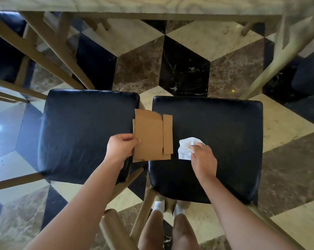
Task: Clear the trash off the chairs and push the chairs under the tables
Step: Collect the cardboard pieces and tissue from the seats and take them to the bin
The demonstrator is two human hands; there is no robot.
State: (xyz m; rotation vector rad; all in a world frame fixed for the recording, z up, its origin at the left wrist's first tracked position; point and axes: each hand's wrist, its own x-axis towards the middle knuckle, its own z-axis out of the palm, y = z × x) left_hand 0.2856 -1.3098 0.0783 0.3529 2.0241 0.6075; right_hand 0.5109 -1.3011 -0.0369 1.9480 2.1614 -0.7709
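Observation:
Two chairs with black padded seats stand side by side below me, the left chair (76, 134) and the right chair (224, 134). My left hand (121, 147) grips a flat piece of brown cardboard (150, 136) by its left edge, held over the gap between the seats. On the right seat lies a crumpled white tissue (186, 147), and the fingers of my right hand (203, 157) are closed on its right side. Both chairs sit pulled out from the wooden table (134, 6) at the top.
Wooden table legs slant down at the left (44, 51) and right (278, 60). Another dark chair seat (307, 73) shows at the far right, and one at the upper left (2, 51). The floor is black, cream and brown marble tile. My feet (168, 206) stand behind the right chair.

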